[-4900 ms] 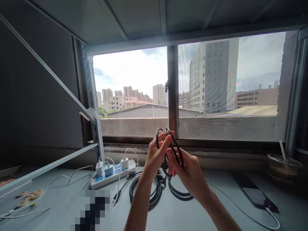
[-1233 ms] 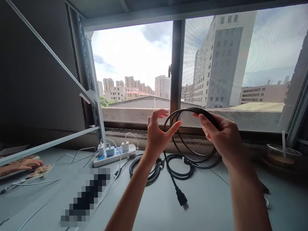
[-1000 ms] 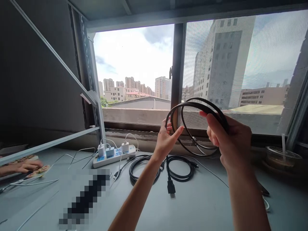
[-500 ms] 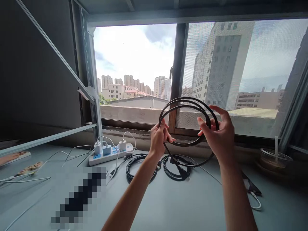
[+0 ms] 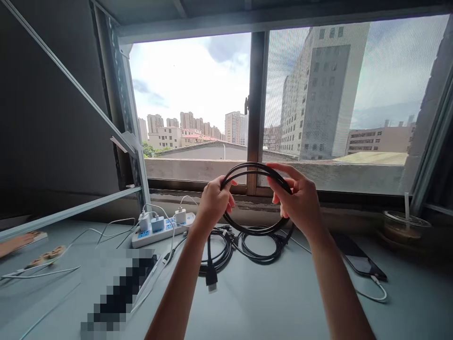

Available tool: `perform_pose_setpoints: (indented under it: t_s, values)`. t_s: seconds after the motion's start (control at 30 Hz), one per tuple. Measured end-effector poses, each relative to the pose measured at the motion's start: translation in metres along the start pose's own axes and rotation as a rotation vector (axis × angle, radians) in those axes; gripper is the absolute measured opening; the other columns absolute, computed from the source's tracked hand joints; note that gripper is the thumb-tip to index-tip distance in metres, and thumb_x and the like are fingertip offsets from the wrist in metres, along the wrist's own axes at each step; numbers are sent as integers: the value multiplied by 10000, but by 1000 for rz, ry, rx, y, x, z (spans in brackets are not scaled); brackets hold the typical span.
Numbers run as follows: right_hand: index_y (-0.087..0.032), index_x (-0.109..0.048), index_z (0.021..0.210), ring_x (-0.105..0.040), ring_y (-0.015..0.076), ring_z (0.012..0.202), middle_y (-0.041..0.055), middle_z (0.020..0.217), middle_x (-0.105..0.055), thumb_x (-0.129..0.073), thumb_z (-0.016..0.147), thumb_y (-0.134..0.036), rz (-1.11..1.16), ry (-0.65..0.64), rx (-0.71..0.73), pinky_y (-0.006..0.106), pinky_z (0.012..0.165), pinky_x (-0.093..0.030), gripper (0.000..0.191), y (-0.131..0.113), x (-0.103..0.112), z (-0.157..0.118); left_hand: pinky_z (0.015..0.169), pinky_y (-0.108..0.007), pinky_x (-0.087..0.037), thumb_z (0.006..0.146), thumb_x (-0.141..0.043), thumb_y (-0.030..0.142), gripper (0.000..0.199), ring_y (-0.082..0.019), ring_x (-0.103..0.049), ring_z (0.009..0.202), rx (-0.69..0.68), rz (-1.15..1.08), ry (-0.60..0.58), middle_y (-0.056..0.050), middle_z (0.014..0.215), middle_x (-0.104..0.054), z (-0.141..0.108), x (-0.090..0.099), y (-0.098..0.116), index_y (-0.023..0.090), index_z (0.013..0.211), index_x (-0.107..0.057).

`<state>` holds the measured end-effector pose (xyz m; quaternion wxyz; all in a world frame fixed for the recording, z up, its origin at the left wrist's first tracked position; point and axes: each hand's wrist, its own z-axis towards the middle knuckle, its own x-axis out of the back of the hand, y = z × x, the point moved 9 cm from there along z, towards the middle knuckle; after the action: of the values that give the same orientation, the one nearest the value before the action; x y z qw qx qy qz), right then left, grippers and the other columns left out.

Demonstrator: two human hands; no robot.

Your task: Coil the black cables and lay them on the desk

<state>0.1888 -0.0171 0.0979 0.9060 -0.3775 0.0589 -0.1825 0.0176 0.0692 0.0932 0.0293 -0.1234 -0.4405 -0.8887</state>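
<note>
Between my hands, a black cable (image 5: 260, 232) is looped into an upright coil above the desk. My left hand (image 5: 214, 200) is closed on the left side of the coil. My right hand (image 5: 300, 200) grips the right side, its thumb on the near face and fingers behind the loops. A black plug (image 5: 211, 275) with a wide, flat metal tip, like an HDMI plug, hangs down below my left hand. Behind and below it lies a coiled black cable (image 5: 226, 262), with a second black coil (image 5: 264, 259) to its right.
A white power strip (image 5: 159, 236) with several white chargers stands at the back left. A phone (image 5: 366, 262) on a white lead lies to the right, near a lidded cup (image 5: 406, 224) with a straw. Another person's hand (image 5: 16, 244) shows at the left edge. The window (image 5: 252, 108) is behind.
Both hands have moved left and slightly lower with the coil, and have drawn closer together. The loops are gathered more tightly. The hanging plug has swung to the left.
</note>
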Motion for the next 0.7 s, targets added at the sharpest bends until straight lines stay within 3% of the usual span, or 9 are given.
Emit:
perform_pose_setpoints:
  t_s: [0.17, 0.3, 0.4, 0.5, 0.6, 0.7]
  values:
    - [-226, -653, 1135, -261, 24, 259, -113, 399, -409, -692, 718, -339, 161, 22, -107, 132, 237, -177, 434, -13, 2, -12, 347, -196, -411, 704, -659, 551, 403, -69, -332, 299, 107, -446, -105, 86, 409, -394, 1, -39, -15, 163, 749, -562]
    - [-214, -706, 984, -198, 31, 245, -127, 325, -287, -673, 726, -293, 260, 127, -80, 166, 252, -128, 271, -21, 13, -17, 382, -214, -433, 759, -572, 576, 455, -103, -436, 353, 219, -367, -215, 25, 428, -444, -8, -71, -32, 157, 583, -549]
    - [-220, -711, 816, -213, 45, 259, -109, 332, -298, -669, 722, -270, 250, 305, -2, 200, 268, -120, 114, -26, 28, -22, 387, -222, -413, 810, -484, 500, 466, -147, -515, 373, 338, -170, -464, -40, 436, -520, -25, -96, -44, 149, 513, -561]
    - [-221, -691, 715, -262, 55, 301, -85, 376, -354, -641, 722, -221, 165, 402, 125, 219, 304, -152, 50, -38, 33, -28, 463, -259, -462, 860, -315, 483, 582, -180, -555, 414, 460, -139, -866, -97, 461, -568, -57, -125, -46, 144, 465, -575]
    - [-221, -683, 673, -281, 56, 334, -76, 402, -391, -596, 728, -143, 24, 332, 254, 222, 340, -186, 130, -53, 24, -33, 633, -307, -518, 865, -221, 475, 636, -223, -625, 561, 465, -273, -1133, -122, 551, -625, -79, -143, -37, 138, 529, -642]
    - [-230, -674, 632, -355, 63, 364, -62, 428, -472, -581, 732, -99, -27, 211, 379, 220, 369, -240, 189, -67, 14, -39, 770, -363, -511, 843, -256, 572, 636, -278, -663, 788, 379, -342, -1188, -123, 717, -691, -81, -151, -35, 151, 704, -712]
